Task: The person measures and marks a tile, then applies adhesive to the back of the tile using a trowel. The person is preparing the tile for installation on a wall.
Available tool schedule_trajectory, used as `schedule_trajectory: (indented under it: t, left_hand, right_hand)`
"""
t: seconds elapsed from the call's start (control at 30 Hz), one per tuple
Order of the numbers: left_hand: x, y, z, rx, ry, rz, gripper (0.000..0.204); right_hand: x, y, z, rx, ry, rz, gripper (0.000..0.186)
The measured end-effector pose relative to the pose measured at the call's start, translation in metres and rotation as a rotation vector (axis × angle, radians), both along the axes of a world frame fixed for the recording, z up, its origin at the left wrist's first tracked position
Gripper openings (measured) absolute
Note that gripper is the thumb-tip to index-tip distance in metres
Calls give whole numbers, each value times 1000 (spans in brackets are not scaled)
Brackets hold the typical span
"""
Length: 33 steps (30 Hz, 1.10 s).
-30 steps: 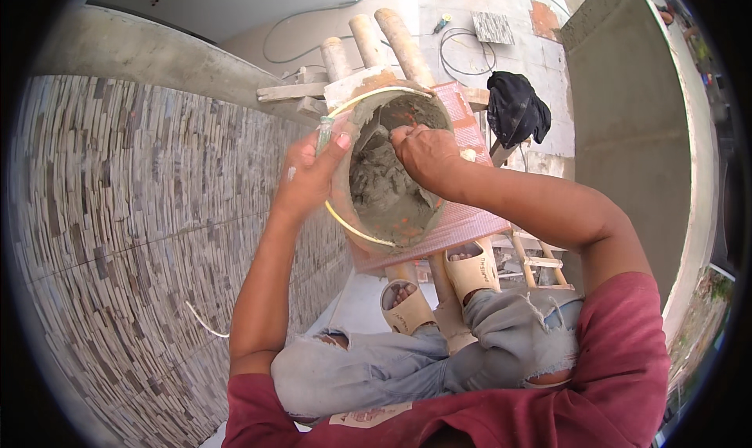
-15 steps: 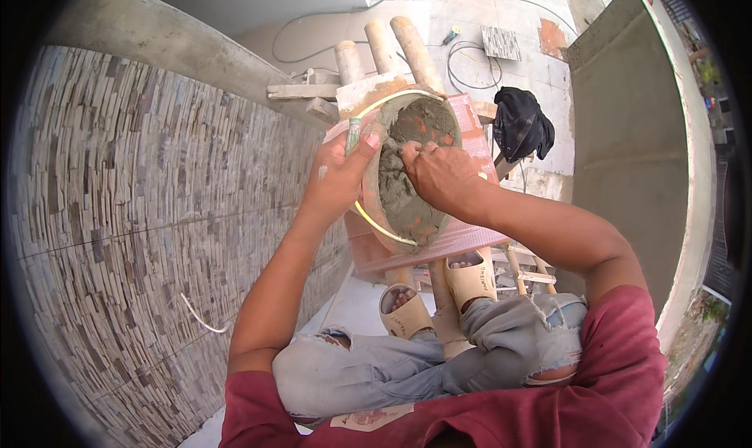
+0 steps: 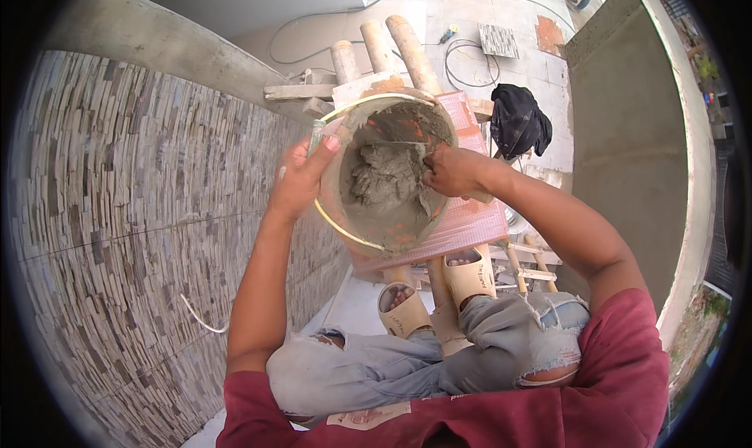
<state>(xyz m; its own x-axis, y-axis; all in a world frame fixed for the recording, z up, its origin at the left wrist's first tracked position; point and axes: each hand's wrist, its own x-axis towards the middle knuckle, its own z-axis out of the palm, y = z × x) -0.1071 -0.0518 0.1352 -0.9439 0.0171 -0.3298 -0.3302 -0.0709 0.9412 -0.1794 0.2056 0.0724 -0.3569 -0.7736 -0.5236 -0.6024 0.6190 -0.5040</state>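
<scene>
Gripping bucket (image 3: 332, 183) with left hand (image 3: 302, 178). Curling right hand (image 3: 454, 170) closed at mortar (image 3: 380, 178), hiding any contents. Aiming bucket mouth and long axis upward.

Right hand (image 3: 456, 171) nearer right bucket rim (image 3: 449, 121)

Our left hand (image 3: 301, 178) grips with the thumb (image 3: 322, 156) extended, forearm (image 3: 269, 287) angled forward; our right hand (image 3: 456, 172) is clenched, elbow (image 3: 623, 268) bent outward, wrist (image 3: 493, 177) leading inward.
</scene>
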Motion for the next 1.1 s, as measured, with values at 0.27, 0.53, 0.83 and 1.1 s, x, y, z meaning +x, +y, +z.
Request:
schedule_trajectory:
  t: [0.27, 0.53, 0.83, 1.1]
  left_hand:
    - [-15, -29, -2, 19, -18, -35, 47]
    - [-30, -4, -5, -454, 296, -231, 57]
    - [-25, -15, -22, -163, 259, -207, 58]
    - [-30, -2, -11, -492, 241, -178, 47]
  right_hand:
    - [28, -41, 14, -331, -18, -268, 39]
    - [32, -41, -19, -268, 80, -196, 38]
    - [-6, -37, 31, -424, -148, -202, 24]
    - [52, -33, -34, -182, 380, 98, 28]
